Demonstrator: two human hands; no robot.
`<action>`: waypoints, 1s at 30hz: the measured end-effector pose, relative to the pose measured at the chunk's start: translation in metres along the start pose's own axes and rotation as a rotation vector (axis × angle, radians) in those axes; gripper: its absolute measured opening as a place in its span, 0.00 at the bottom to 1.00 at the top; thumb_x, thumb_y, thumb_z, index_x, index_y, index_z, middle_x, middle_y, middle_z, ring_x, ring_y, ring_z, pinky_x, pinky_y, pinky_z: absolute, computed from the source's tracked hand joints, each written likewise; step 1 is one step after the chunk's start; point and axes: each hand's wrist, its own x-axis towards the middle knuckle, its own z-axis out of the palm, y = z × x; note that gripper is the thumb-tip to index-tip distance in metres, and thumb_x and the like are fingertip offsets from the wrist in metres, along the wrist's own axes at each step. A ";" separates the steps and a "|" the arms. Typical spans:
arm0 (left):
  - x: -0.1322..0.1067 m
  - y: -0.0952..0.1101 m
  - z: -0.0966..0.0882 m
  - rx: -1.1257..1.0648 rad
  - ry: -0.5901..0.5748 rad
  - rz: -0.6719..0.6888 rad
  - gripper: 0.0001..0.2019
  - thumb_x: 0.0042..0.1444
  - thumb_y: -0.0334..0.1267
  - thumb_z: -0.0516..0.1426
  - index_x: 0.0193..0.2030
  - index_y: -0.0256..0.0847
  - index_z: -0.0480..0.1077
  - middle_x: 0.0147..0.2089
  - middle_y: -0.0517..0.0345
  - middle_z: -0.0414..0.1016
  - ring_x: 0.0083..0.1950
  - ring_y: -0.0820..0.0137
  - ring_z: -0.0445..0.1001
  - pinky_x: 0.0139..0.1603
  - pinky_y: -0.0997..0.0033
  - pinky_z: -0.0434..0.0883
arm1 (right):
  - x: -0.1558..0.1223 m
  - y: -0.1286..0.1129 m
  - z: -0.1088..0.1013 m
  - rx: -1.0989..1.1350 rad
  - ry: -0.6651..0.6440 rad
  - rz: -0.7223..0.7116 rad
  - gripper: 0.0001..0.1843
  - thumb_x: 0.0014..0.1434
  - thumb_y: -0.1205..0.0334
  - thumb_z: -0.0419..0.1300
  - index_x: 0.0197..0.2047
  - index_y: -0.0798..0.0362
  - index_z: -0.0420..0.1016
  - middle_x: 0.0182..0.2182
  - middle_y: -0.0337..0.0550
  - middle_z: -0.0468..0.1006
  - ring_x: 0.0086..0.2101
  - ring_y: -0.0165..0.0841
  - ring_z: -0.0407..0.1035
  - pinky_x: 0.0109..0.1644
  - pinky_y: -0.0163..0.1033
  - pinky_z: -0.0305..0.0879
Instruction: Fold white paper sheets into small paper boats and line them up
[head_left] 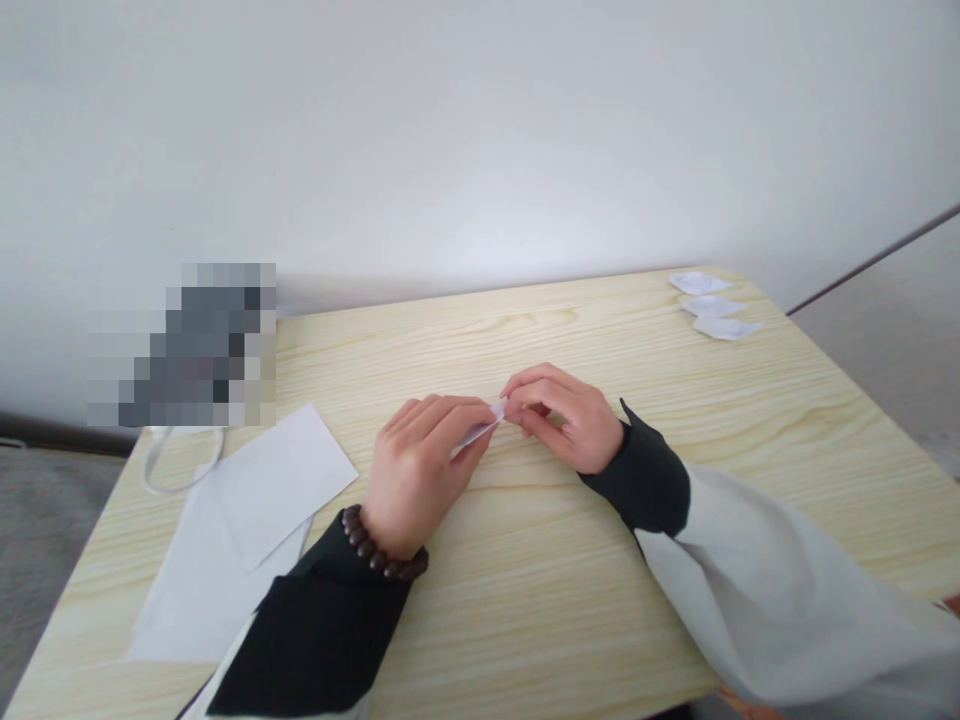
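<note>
Over the middle of the table, my left hand (427,455) is closed around a small folded piece of white paper (478,432). Most of the paper is hidden by my fingers. My right hand (566,412) pinches the paper's right tip between thumb and fingers. A dark bead bracelet (382,553) circles my left wrist. At the far right corner, three folded paper pieces (726,328) with pointed ends lie one in front of another.
White paper sheets (281,480) overlap on the table's left side. Behind them is a blurred-out dark object (199,345) with a white cable loop (154,470) near it. The wooden table (540,600) meets a white wall (480,140) at the back.
</note>
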 end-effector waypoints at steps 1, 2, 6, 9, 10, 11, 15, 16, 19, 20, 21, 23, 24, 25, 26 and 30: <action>0.000 0.000 0.001 -0.023 0.010 -0.014 0.02 0.56 0.32 0.59 0.37 0.39 0.72 0.36 0.58 0.79 0.37 0.70 0.75 0.39 0.70 0.70 | 0.000 0.000 0.000 0.012 0.006 0.003 0.05 0.62 0.70 0.53 0.39 0.54 0.69 0.37 0.47 0.73 0.36 0.29 0.69 0.33 0.33 0.69; 0.000 0.000 0.001 -0.045 0.016 -0.027 0.02 0.56 0.32 0.59 0.36 0.39 0.72 0.36 0.58 0.78 0.37 0.70 0.75 0.38 0.70 0.70 | 0.000 0.000 0.000 0.022 0.009 0.005 0.06 0.62 0.71 0.53 0.39 0.54 0.69 0.36 0.46 0.73 0.36 0.29 0.69 0.33 0.33 0.69; 0.001 0.001 0.001 -0.092 0.026 -0.058 0.02 0.55 0.32 0.60 0.36 0.39 0.73 0.36 0.57 0.78 0.37 0.70 0.75 0.39 0.70 0.71 | 0.000 0.000 0.001 0.028 0.022 0.001 0.07 0.62 0.72 0.52 0.39 0.53 0.69 0.36 0.46 0.73 0.35 0.29 0.69 0.35 0.34 0.70; 0.002 0.003 0.000 -0.124 0.028 -0.082 0.02 0.55 0.31 0.59 0.35 0.39 0.73 0.36 0.57 0.78 0.38 0.71 0.75 0.40 0.71 0.72 | 0.001 -0.002 0.001 0.017 0.033 -0.020 0.08 0.62 0.72 0.51 0.39 0.54 0.69 0.35 0.46 0.73 0.35 0.29 0.69 0.36 0.35 0.70; 0.003 0.004 -0.001 -0.137 0.026 -0.099 0.02 0.55 0.31 0.59 0.35 0.39 0.73 0.36 0.57 0.78 0.38 0.71 0.75 0.40 0.71 0.72 | 0.001 -0.003 0.001 0.012 0.042 -0.023 0.08 0.62 0.72 0.51 0.39 0.54 0.69 0.35 0.46 0.73 0.34 0.29 0.69 0.35 0.34 0.70; 0.003 0.005 -0.001 -0.144 0.022 -0.125 0.01 0.55 0.31 0.59 0.34 0.39 0.73 0.35 0.57 0.78 0.37 0.72 0.75 0.40 0.72 0.72 | 0.001 -0.004 0.001 0.008 0.051 -0.020 0.07 0.62 0.72 0.52 0.39 0.53 0.69 0.35 0.46 0.74 0.33 0.28 0.69 0.34 0.34 0.70; 0.003 0.009 -0.002 -0.172 0.010 -0.282 0.06 0.54 0.33 0.60 0.39 0.39 0.72 0.33 0.59 0.78 0.33 0.74 0.74 0.36 0.75 0.71 | 0.000 -0.007 0.001 -0.025 0.093 0.042 0.04 0.61 0.69 0.54 0.38 0.52 0.69 0.33 0.42 0.75 0.28 0.26 0.68 0.31 0.32 0.68; 0.003 0.009 -0.002 -0.201 0.003 -0.321 0.08 0.53 0.35 0.61 0.41 0.39 0.72 0.34 0.59 0.78 0.33 0.73 0.75 0.35 0.76 0.72 | 0.000 -0.008 0.002 -0.036 0.107 0.059 0.02 0.61 0.68 0.56 0.38 0.52 0.68 0.32 0.41 0.75 0.27 0.26 0.68 0.30 0.32 0.68; 0.005 0.007 -0.002 -0.340 -0.060 -0.425 0.09 0.53 0.39 0.61 0.40 0.39 0.74 0.35 0.58 0.80 0.35 0.71 0.76 0.36 0.74 0.72 | -0.002 -0.009 0.003 -0.027 0.145 0.112 0.04 0.59 0.65 0.59 0.39 0.52 0.68 0.31 0.39 0.76 0.25 0.25 0.69 0.29 0.31 0.67; 0.005 0.007 -0.003 -0.390 -0.084 -0.459 0.08 0.52 0.40 0.61 0.38 0.39 0.75 0.35 0.58 0.80 0.35 0.70 0.76 0.36 0.74 0.73 | -0.003 -0.009 0.003 -0.007 0.148 0.134 0.05 0.59 0.65 0.59 0.39 0.52 0.67 0.31 0.38 0.76 0.25 0.25 0.69 0.29 0.31 0.67; 0.006 0.006 -0.003 -0.438 -0.105 -0.494 0.08 0.52 0.41 0.61 0.36 0.39 0.75 0.34 0.58 0.80 0.35 0.69 0.76 0.36 0.73 0.73 | -0.003 -0.010 0.003 0.019 0.146 0.157 0.05 0.59 0.65 0.59 0.39 0.52 0.67 0.31 0.38 0.76 0.24 0.24 0.69 0.28 0.31 0.67; 0.007 0.006 -0.004 -0.517 -0.126 -0.563 0.08 0.51 0.41 0.62 0.34 0.39 0.76 0.32 0.58 0.80 0.32 0.70 0.76 0.33 0.74 0.72 | -0.003 -0.010 0.002 0.074 0.141 0.198 0.07 0.58 0.64 0.60 0.40 0.52 0.67 0.31 0.38 0.76 0.23 0.23 0.68 0.27 0.30 0.67; 0.008 0.006 -0.004 -0.548 -0.131 -0.593 0.08 0.50 0.42 0.63 0.33 0.39 0.76 0.31 0.58 0.80 0.31 0.70 0.75 0.31 0.75 0.71 | -0.002 -0.009 0.001 0.097 0.134 0.213 0.08 0.57 0.63 0.61 0.40 0.53 0.67 0.32 0.39 0.76 0.23 0.23 0.68 0.27 0.30 0.67; 0.008 0.006 -0.005 -0.575 -0.138 -0.619 0.09 0.49 0.42 0.63 0.33 0.39 0.77 0.30 0.59 0.79 0.29 0.71 0.74 0.29 0.75 0.70 | -0.002 -0.009 0.001 0.114 0.122 0.223 0.09 0.57 0.63 0.61 0.41 0.53 0.68 0.32 0.39 0.76 0.22 0.23 0.68 0.27 0.30 0.67; 0.009 0.006 -0.005 -0.599 -0.142 -0.641 0.09 0.49 0.42 0.63 0.33 0.39 0.77 0.30 0.59 0.79 0.28 0.72 0.73 0.28 0.76 0.70 | -0.001 -0.009 0.000 0.122 0.107 0.224 0.09 0.57 0.62 0.61 0.41 0.54 0.68 0.32 0.40 0.76 0.23 0.23 0.68 0.27 0.30 0.67; 0.008 0.006 -0.005 -0.684 -0.174 -0.705 0.11 0.48 0.43 0.64 0.34 0.38 0.77 0.30 0.58 0.78 0.25 0.74 0.70 0.25 0.76 0.67 | 0.001 -0.009 -0.001 0.114 0.063 0.165 0.04 0.59 0.63 0.58 0.35 0.54 0.71 0.29 0.40 0.75 0.25 0.25 0.67 0.28 0.31 0.66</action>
